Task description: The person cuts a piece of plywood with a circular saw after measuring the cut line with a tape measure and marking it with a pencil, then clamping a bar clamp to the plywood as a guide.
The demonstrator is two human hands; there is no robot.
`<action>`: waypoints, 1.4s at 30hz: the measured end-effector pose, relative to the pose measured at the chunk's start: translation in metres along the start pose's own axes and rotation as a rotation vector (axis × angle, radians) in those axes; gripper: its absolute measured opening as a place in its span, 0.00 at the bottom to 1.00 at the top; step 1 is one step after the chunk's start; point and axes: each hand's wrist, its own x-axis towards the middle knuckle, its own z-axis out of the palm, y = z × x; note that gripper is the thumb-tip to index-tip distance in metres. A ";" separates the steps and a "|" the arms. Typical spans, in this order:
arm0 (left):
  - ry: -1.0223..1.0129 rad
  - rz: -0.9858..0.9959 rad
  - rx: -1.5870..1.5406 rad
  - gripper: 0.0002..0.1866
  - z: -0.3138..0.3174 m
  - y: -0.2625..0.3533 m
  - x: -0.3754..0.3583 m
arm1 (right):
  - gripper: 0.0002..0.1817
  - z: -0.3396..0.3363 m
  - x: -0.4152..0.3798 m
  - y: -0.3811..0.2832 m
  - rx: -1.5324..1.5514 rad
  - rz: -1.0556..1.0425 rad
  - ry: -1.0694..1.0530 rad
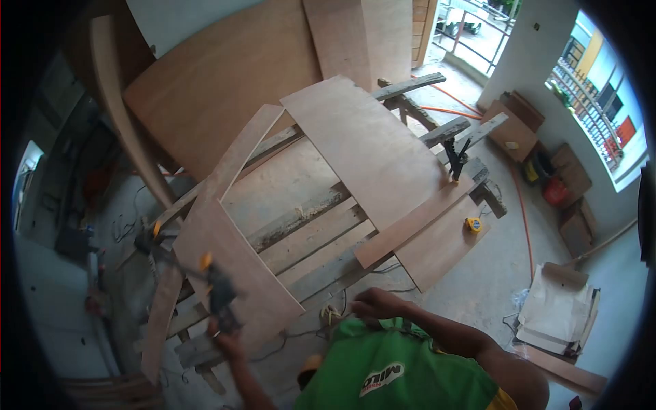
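Note:
My left hand is closed around a black bar clamp with orange pads, blurred by motion. The clamp passes over a plywood panel on the left of the timber trestle. Close to my green shirt, my right hand is curled with nothing visible in it. Beyond it, a narrow plywood strip lies along the edge of a large plywood sheet. A second black clamp stands at the strip's far end. On a small plywood piece rests a yellow tape measure.
Large plywood sheets lean against the back wall. An orange cord runs along the floor at right. Board offcuts and a white-topped stack lie near the right wall. Beam ends jut out from the trestle.

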 end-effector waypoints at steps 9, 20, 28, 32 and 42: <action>-1.146 -0.545 -0.829 0.28 0.265 0.037 -0.202 | 0.39 -0.054 -0.022 0.004 1.101 -0.798 0.051; -1.510 -0.512 -0.256 0.25 0.312 -0.010 -0.307 | 0.35 -0.133 -0.155 0.017 1.524 -0.577 0.465; -1.652 -0.050 -0.069 0.26 0.343 -0.042 -0.177 | 0.26 -0.119 -0.209 0.056 1.202 -0.395 0.645; -1.139 -0.314 0.074 0.34 0.397 -0.018 -0.158 | 0.23 -0.108 -0.204 0.061 1.136 -0.303 0.684; -1.020 -0.200 0.325 0.32 0.415 -0.086 -0.139 | 0.21 -0.101 -0.131 0.057 1.345 -0.017 0.555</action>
